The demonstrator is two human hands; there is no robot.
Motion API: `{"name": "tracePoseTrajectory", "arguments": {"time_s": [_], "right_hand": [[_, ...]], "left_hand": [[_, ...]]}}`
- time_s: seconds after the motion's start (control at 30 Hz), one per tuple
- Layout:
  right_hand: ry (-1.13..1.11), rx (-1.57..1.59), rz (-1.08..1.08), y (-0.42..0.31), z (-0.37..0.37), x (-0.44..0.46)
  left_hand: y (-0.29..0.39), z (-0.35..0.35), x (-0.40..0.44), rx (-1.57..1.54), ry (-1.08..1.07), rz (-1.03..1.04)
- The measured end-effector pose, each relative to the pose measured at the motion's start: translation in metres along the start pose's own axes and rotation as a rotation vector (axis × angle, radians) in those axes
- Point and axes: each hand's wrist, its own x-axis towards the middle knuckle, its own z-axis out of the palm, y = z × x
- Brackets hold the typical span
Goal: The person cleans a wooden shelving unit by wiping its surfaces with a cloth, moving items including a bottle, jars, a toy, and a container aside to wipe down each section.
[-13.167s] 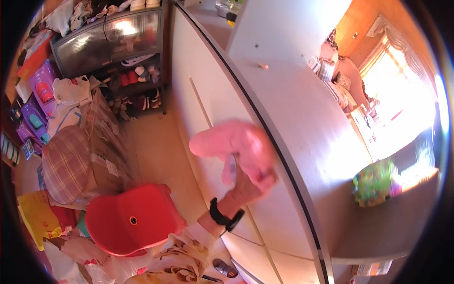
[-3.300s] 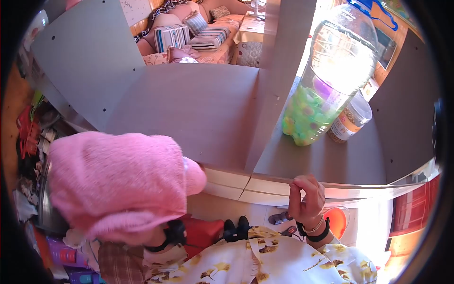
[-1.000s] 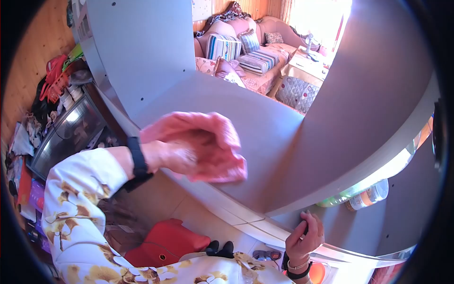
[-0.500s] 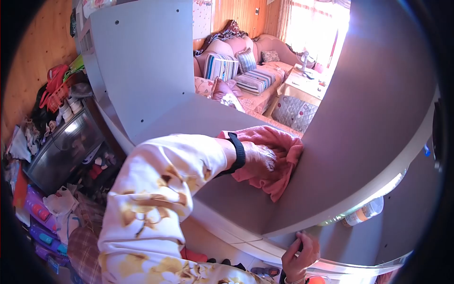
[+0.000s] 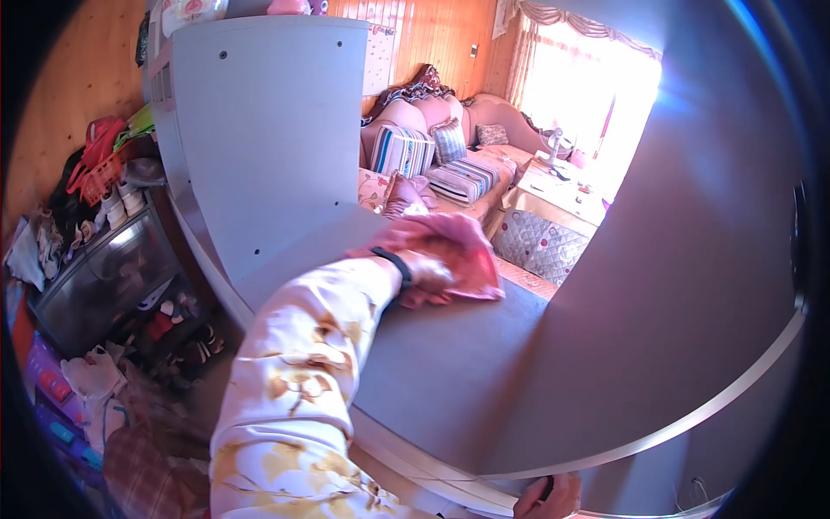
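Clutching the pink cloth (image 5: 474,255) left of the upright panel (image 5: 640,346), the left hand (image 5: 428,273) has it fanning panelward — the right hand (image 5: 564,497) sits below the panel, grip I can't tell.

The window (image 5: 592,112) glares white, the shelf (image 5: 432,372) lies in soft shade, the cloth (image 5: 471,259) blurs, and edges bow into black.
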Motion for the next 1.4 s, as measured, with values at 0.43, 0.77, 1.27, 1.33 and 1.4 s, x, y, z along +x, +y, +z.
{"name": "tracePoseTrajectory", "arguments": {"time_s": [0.43, 0.77, 1.27, 1.33, 1.4], "right_hand": [[0.034, -0.023, 0.005, -0.018, -0.003, 0.009], [-0.067, -0.039, 0.053, -0.028, -0.012, 0.015], [0.121, -0.011, -0.081, -0.008, 0.003, 0.011], [0.147, 0.023, -0.118, -0.009, 0.006, 0.012], [0.144, 0.017, -0.155, -0.008, 0.007, 0.012]], "left_hand": [[-0.137, -0.044, -0.054, 0.209, 0.265, -0.365], [-0.13, -0.039, -0.042, 0.194, 0.458, -0.414], [-0.041, 0.053, -0.281, 0.269, 0.351, -0.509], [-0.033, 0.08, -0.293, 0.356, 0.364, -0.396], [-0.021, 0.096, -0.291, 0.403, 0.422, -0.281]]}}
